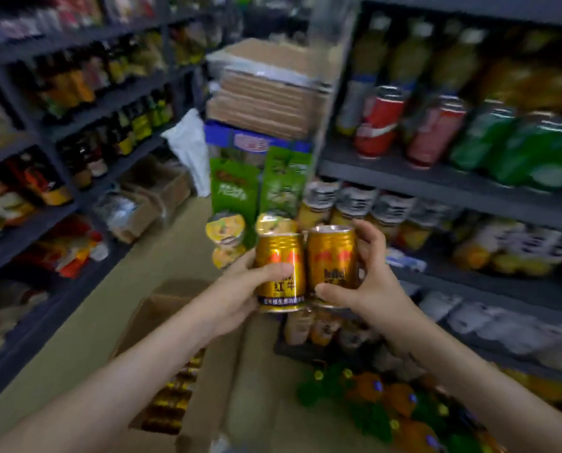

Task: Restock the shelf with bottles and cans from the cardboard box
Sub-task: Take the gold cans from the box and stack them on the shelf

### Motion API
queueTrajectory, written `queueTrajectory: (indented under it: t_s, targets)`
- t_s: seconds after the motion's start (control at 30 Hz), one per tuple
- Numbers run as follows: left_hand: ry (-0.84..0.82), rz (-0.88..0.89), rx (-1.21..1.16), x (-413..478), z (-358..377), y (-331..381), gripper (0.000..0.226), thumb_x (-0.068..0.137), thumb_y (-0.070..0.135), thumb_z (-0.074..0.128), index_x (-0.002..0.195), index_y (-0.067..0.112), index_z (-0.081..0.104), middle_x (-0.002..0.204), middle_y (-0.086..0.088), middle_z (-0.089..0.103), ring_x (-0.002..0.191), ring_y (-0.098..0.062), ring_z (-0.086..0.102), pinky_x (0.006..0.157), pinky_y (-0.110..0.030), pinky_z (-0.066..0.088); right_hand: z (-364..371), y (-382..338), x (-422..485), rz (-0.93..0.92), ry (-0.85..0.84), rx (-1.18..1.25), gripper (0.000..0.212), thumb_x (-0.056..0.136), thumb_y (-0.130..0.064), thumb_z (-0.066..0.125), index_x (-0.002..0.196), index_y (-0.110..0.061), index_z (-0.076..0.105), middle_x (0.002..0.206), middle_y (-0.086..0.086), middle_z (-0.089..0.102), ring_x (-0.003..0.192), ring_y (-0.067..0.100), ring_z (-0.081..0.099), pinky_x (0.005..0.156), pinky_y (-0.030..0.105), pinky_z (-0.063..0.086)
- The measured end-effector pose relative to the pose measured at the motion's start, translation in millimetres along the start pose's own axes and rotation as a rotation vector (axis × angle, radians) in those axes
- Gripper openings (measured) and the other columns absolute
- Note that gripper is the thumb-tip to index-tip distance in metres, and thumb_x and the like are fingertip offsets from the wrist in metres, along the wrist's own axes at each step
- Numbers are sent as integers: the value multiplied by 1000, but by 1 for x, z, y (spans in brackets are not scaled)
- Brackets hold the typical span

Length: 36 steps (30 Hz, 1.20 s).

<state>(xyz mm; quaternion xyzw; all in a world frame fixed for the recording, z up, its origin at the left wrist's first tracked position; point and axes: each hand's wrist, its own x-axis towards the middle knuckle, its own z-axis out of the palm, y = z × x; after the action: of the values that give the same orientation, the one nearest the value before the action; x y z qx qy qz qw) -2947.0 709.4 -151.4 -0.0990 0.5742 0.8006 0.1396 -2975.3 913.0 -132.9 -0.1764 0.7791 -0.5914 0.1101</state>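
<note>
The right-hand shelf unit (pixel 436 178) fills the view from one o'clock down to four o'clock; its tiers already carry rows of drinks, red and green cans (pixel 379 124) on an upper tier and jars below, so it is probably the unit being restocked (which tier the cans are meant for cannot be told). A second shelf unit (pixel 86 132) runs along the nine o'clock side, stocked with dark bottles; stacked cartons and green packets (pixel 266 103) close the aisle at twelve o'clock. The cardboard box (pixel 171 371) stands open on the floor at six to seven o'clock, directly below the forearms, with more gold cans lying in a row along its inner side; it sits near enough to the feet that each lift is a short reach.

Both hands are raised at centre, each closed round one gold can; the left hand (pixel 240 292) wraps the left can (pixel 281 273) with the thumb across its front, and the right hand (pixel 371 276) holds the right can (pixel 331 263) between thumb low on the front and fingers round the far side. The two cans are upright and just beside each other, possibly touching, held as a pair (likely so they can be set down side by side); they hang in the air, clear of any tier, so placing is not yet done.
</note>
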Motion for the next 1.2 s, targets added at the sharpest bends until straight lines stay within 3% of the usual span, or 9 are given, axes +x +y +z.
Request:
queueTrajectory:
  t_s: [0.1,0.27,0.5,0.63,0.77,0.87,0.93,1.07,1.2]
  targets:
    - [-125,29,22,5,96,2,57,63,16,83,115,17,59,101,-6,73,90,-22,70,83,-43,54,-82,-11,-55,2,189,-21,88,70,-11,82,129,-39,22,117,-26,42,95,-21,52,74,9,48]
    - [-336,105,116,7,242,12,46,62,18,73,106,20,61,98,-4,74,90,-20,71,79,-39,53,-199,-33,-141,21,412,-44,102,52,-36,82,139,-32,30,123,-9,53,104,5,59,86,29,53]
    - [-511,202,254,15,386,36,59,61,24,74,117,12,60,106,-7,72,100,-24,68,89,-44,52,-314,-62,-202,-96,627,-43,96,51,-32,81,135,-35,35,121,-12,56,103,3,62,88,31,54]
    - [-547,339,262,30,449,63,58,57,26,76,112,12,62,100,-4,74,94,-20,70,81,-38,54,-376,-75,-201,-180,716,-5,93,52,-29,81,132,-35,35,123,-7,55,111,12,59,90,34,52]
    - [-541,441,212,50,502,86,67,55,30,79,116,9,61,103,-6,73,98,-22,69,87,-43,54,-440,-94,-187,-267,772,-44,90,54,-27,80,133,-33,37,121,-3,58,108,14,61,85,31,54]
    - [-570,457,174,64,535,97,62,58,26,77,115,6,61,102,-9,73,93,-24,70,78,-44,58,-489,-107,-176,-306,805,-95,94,54,-28,81,137,-29,36,123,1,58,107,16,63,87,35,54]
    - [-592,500,173,76,555,106,55,60,23,76,112,8,63,101,-8,73,91,-21,71,74,-36,58,-523,-112,-168,-319,827,-139,95,56,-27,81,138,-27,35,123,1,58,107,15,63,88,33,53]
    - [-567,587,200,101,591,127,56,57,26,78,110,15,66,102,1,74,95,-14,69,88,-35,52,-586,-115,-151,-307,842,-177,93,63,-19,80,142,-22,31,123,3,57,105,14,62,88,32,52]
    - [-510,640,259,126,627,144,64,55,31,79,115,17,64,104,3,73,98,-13,68,93,-38,50,-653,-115,-127,-267,846,-230,103,57,-25,84,144,-17,29,130,9,53,108,21,61,92,38,52]
